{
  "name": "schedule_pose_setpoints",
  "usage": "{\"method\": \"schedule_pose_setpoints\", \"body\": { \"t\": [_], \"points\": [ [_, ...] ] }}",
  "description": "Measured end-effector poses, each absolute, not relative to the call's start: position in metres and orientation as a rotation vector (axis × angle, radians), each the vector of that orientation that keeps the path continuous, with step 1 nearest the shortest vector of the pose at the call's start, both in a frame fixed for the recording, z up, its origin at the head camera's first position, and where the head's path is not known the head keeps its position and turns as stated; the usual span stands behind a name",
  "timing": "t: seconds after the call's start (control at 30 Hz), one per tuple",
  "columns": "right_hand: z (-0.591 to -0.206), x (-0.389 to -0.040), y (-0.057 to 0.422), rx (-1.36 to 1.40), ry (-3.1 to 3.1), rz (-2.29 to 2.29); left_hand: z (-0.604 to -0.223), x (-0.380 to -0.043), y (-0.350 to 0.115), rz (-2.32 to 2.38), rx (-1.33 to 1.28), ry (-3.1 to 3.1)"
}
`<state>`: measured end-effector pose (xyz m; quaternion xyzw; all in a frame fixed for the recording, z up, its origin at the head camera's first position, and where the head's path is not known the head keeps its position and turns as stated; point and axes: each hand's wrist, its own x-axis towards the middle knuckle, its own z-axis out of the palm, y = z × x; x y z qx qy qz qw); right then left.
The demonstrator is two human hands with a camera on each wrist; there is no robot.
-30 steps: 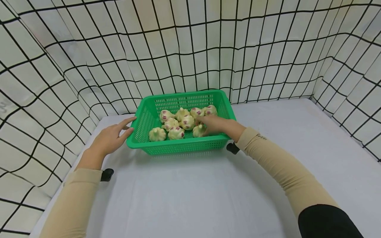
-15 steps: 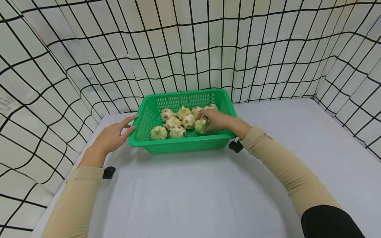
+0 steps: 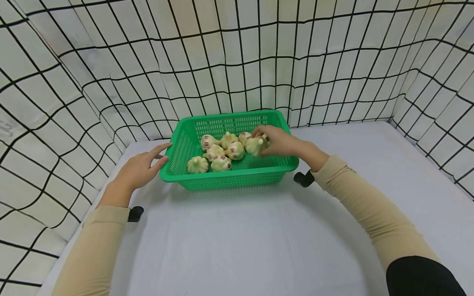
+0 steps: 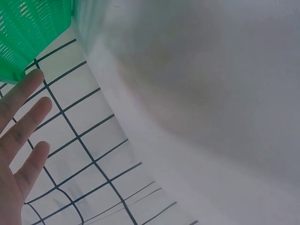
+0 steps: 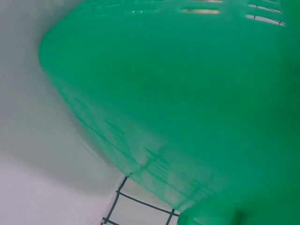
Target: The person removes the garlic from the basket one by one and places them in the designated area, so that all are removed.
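Observation:
A green plastic basket (image 3: 229,181) with slotted walls stands on the white table, several garlic bulbs (image 3: 214,153) lying in its left and middle part. My right hand (image 3: 279,142) reaches over its right side and holds one garlic bulb (image 3: 255,146) between thumb and fingers, raised above the basket floor. At the left end, my left hand (image 3: 138,170) touches the rim with extended fingertips. In the left wrist view, spread fingers (image 4: 28,124) show beside the basket's corner (image 4: 35,35). The right wrist view is filled by the basket's outer wall (image 5: 154,79); the right hand is hidden there.
A black grid net (image 3: 237,65) hangs before white walls at the back and both sides, close behind the basket. The white tablecloth (image 3: 222,238) stretches in front and to the right. Black wrist cameras (image 3: 304,179) sit under both wrists.
My right hand has closed on a garlic bulb at the basket's right front and lifted it up and slightly back to the right. The left hand stays at the rim.

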<state>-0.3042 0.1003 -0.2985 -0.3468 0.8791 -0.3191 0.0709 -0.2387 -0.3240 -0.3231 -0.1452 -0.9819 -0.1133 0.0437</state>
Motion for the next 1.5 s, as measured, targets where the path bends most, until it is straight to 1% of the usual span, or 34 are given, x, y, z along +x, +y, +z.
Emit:
{"method": "schedule_pose_setpoints", "body": {
  "t": [0.4, 0.9, 1.17, 1.5],
  "points": [
    [-0.286, -0.291, 0.121, -1.004, 2.666, -1.176, -0.322, -0.238, -0.324, -0.338, -0.438, -3.015],
    [-0.285, -0.283, 0.15, -0.987, 2.665, -1.334, -0.324, -0.237, -0.324, -0.357, -0.432, -3.006],
    [-0.282, -0.276, 0.172, -0.827, 2.742, -1.381, -0.325, -0.238, -0.324, -0.36, -0.436, -3.0],
    [-0.284, -0.276, 0.198, -0.729, 2.821, -1.409, -0.325, -0.239, -0.324, -0.355, -0.437, -3.004]
  ]
}}
